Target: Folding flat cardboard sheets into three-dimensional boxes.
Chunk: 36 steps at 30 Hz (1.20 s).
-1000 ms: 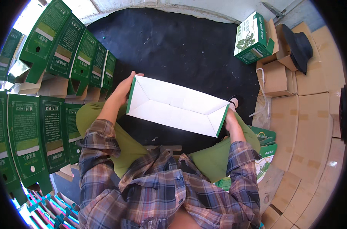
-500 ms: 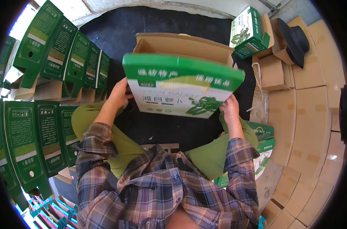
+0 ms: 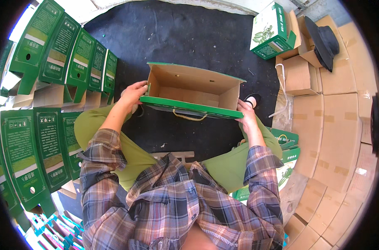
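An open-topped green cardboard gift box (image 3: 168, 101) is between my hands, its bare brown inside facing up with nothing in it. A tan cord handle (image 3: 189, 118) hangs from its near panel. My left hand (image 3: 133, 95) grips the box's left end near the front corner, fingers along the edge. At the opposite near corner, my right hand (image 3: 248, 114) holds the right end; its fingertips are partly hidden by the box. The printed front is mostly turned out of sight. Whether the bottom touches the black floor sheet (image 3: 177, 35) cannot be told.
Rows of green boxes (image 3: 56, 54) stand at my left, more (image 3: 22, 154) nearer. Brown cartons (image 3: 339, 121) are stacked at the right, with a black hat (image 3: 325, 43) above. A green-and-white box (image 3: 266, 35) is at far right. Pink and blue items (image 3: 58, 229) fill the lower left.
The box has come down and tipped, so its printed front has swung out of view and its inside and cord handle now show. Both hands have kept hold of the ends.
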Tool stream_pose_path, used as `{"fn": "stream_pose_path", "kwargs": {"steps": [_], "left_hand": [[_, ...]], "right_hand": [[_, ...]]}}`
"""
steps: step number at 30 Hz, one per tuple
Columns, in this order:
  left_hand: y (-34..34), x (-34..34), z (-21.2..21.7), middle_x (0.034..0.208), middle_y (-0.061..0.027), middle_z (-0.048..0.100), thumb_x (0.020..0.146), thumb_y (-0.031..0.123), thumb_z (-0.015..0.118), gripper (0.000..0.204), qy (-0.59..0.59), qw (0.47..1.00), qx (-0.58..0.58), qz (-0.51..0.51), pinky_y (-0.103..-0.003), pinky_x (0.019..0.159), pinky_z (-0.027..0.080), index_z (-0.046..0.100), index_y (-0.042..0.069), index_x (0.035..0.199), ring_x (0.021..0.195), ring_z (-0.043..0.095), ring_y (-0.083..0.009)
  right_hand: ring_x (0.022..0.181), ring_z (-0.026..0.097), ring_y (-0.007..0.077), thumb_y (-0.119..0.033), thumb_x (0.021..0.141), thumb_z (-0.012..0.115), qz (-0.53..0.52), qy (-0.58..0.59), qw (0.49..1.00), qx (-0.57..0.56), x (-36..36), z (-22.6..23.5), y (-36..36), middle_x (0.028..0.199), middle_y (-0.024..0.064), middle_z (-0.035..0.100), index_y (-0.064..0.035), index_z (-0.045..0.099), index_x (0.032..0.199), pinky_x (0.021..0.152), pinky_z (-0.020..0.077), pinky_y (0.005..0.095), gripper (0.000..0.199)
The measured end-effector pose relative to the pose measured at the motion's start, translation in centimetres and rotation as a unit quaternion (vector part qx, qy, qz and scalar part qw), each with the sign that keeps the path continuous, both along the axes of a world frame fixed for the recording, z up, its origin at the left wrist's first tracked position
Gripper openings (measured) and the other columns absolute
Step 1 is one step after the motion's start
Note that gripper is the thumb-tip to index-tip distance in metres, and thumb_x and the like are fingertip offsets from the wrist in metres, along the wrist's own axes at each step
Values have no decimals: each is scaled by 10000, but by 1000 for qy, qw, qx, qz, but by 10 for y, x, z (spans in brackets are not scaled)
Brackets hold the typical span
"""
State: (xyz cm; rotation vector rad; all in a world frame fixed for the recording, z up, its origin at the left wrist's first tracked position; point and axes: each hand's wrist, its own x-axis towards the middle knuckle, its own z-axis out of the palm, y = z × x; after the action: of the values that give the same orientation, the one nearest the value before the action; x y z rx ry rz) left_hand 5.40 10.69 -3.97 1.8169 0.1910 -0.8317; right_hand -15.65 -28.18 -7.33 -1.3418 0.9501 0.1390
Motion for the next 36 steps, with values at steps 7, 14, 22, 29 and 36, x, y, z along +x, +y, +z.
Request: {"fn": "stream_pose_path", "kwargs": {"steps": [7,14,22,29,36], "left_hand": [[-4,2,0,1063,-46,553,853,157,687,514,-77,994,-15,-76,-303,755,496,531,121,1341,902,561,-136],[-8,2,8,1285,-143,518,841,287,712,657,-38,987,-12,-157,-351,926,465,436,163,1424,1125,530,-215],[0,5,6,1272,-178,577,791,270,747,706,-162,936,42,-310,-363,999,423,442,99,1405,1170,551,-266],[-17,-1,-9,1122,-161,615,749,149,746,503,-300,915,144,-226,-391,937,460,600,92,1226,1054,590,-302],[-29,-20,-20,1141,-147,540,686,78,759,433,-439,836,249,-212,-421,879,486,654,132,1103,1018,564,-351]], "right_hand": [[939,611,134,-119,922,571,16,-106,986,-126,3,4,-1,1125,67,639,-36,587,1242,760,516,298,330],[1102,573,187,-200,951,572,67,-129,989,-25,5,18,1,1297,94,552,-43,544,1290,846,512,327,375],[1195,530,241,-450,966,510,77,-157,984,-31,8,19,1,1384,142,484,-50,470,1365,940,468,377,566],[1179,542,270,-140,799,719,134,-145,913,-356,-1,8,17,1275,163,562,-54,564,1266,1008,418,356,499],[1246,452,366,-97,679,796,297,-67,792,-528,-8,36,60,1444,156,369,-118,460,1363,1005,432,421,762]]}}
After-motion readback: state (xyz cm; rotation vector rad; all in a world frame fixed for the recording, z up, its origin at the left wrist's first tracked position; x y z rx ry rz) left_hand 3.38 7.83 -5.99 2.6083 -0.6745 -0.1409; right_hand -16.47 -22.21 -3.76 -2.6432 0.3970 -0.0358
